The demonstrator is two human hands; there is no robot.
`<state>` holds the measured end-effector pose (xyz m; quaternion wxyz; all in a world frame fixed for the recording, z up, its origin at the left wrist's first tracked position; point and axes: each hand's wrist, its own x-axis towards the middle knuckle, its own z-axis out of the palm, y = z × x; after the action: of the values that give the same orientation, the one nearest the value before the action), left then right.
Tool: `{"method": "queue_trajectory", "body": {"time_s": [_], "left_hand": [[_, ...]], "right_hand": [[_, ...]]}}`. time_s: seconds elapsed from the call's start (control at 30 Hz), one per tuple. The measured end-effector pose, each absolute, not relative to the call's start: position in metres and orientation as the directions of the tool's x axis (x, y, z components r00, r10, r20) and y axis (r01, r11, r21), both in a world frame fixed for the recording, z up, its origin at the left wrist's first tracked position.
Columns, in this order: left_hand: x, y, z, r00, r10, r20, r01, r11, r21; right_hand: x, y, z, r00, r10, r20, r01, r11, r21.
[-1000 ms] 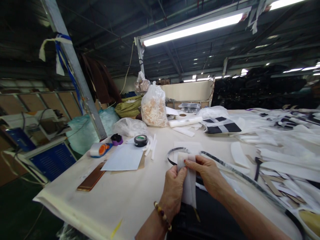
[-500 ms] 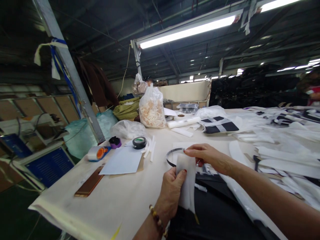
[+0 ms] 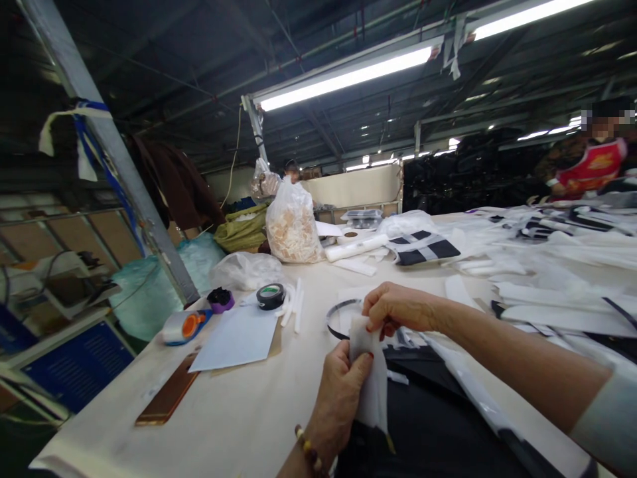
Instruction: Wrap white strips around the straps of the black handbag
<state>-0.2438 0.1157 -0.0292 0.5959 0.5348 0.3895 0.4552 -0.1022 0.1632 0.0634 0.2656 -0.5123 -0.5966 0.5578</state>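
My left hand [image 3: 341, 392] is closed around a small stack of white fabric pieces [image 3: 372, 388], held upright over black fabric [image 3: 428, 425] at the table's near edge. My right hand [image 3: 395, 309] pinches the top corner of the front white piece with curled fingers. Just beyond the hands a thin dark curved strip [image 3: 339, 312] lies on the cream table [image 3: 239, 411]. A bead bracelet [image 3: 309, 453] is on my left wrist.
Left of the hands lie a white sheet [image 3: 233, 338], a brown flat board [image 3: 164, 398], a tape dispenser [image 3: 182, 326], a black tape roll [image 3: 271, 296] and white sticks [image 3: 293, 304]. Plastic bags [image 3: 291, 222] stand behind. White and black fabric pieces [image 3: 547, 265] cover the right side. A person [image 3: 592, 162] stands far right.
My right hand has gone from beside the left hand up to the top corner of the white pieces and curled into a pinch. The view has swung a little right.
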Motion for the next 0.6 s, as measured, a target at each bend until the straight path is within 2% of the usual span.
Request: {"method": "queue_trajectory", "body": {"time_s": [0.17, 0.47, 0.6], "left_hand": [[-0.243, 0.115, -0.027, 0.296, 0.955, 0.003, -0.072, 0.019, 0.997], [-0.248, 0.110, -0.019, 0.336, 0.939, 0.068, 0.106, -0.109, 0.988], [-0.249, 0.108, -0.012, 0.351, 0.935, 0.049, 0.224, -0.134, 0.965]], "right_hand": [[-0.104, 0.160, 0.058, -0.283, 0.929, -0.239, 0.305, -0.149, -0.941], [-0.119, 0.154, 0.052, -0.127, 0.969, -0.214, 0.315, -0.165, -0.935], [-0.122, 0.152, 0.051, -0.095, 0.970, -0.222, 0.344, -0.178, -0.922]]}}
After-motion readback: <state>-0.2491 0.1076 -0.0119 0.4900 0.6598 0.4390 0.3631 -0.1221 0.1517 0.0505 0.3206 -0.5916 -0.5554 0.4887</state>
